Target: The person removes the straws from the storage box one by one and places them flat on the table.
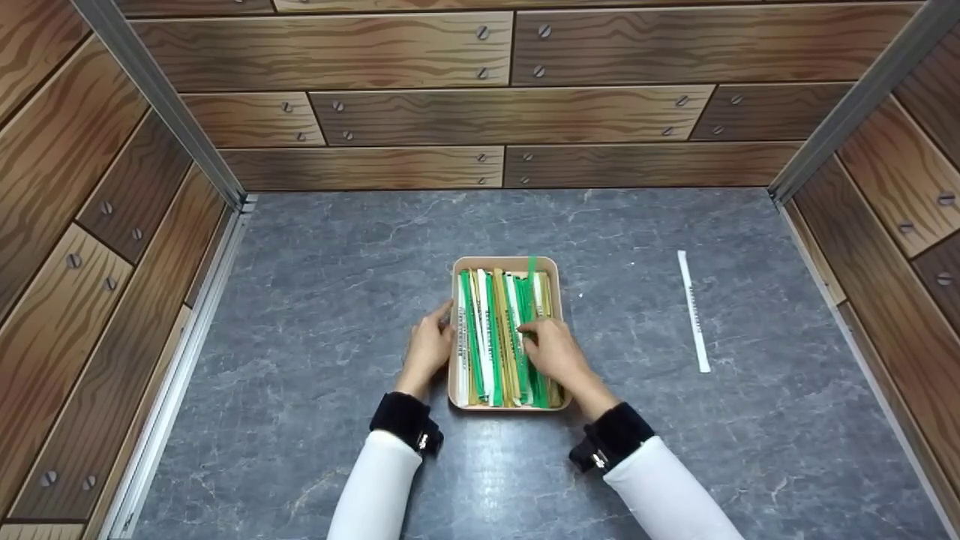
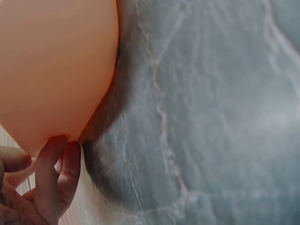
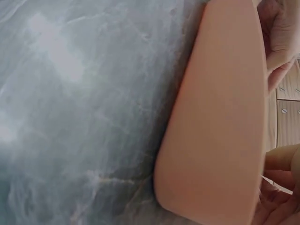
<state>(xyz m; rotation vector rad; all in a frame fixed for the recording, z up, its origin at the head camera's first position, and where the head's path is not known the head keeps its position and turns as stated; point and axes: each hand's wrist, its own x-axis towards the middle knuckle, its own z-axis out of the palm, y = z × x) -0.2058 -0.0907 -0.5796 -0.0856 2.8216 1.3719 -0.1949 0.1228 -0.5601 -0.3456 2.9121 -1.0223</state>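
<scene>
A shallow beige tray (image 1: 504, 409) holds many long thin packets (image 1: 495, 337) in green, white and gold, some with dark print, lying lengthwise side by side. My left hand (image 1: 429, 346) grips the tray's left side. In the left wrist view its fingertips (image 2: 55, 143) rest against the outer wall near the rim. Over the right half of the packets, my right hand (image 1: 553, 349) has bent index finger and thumb down among them; I cannot tell whether they pinch one. A green packet (image 1: 532, 270) runs from under this hand up across the back rim. The right wrist view hides its fingertips behind the tray wall (image 3: 215, 126).
One white printed packet (image 1: 694, 311) lies alone on the grey marbled table (image 1: 337, 247), right of the tray. Wood-patterned panels (image 1: 420, 120) enclose the back and both sides, with metal posts (image 1: 180, 105) at the corners.
</scene>
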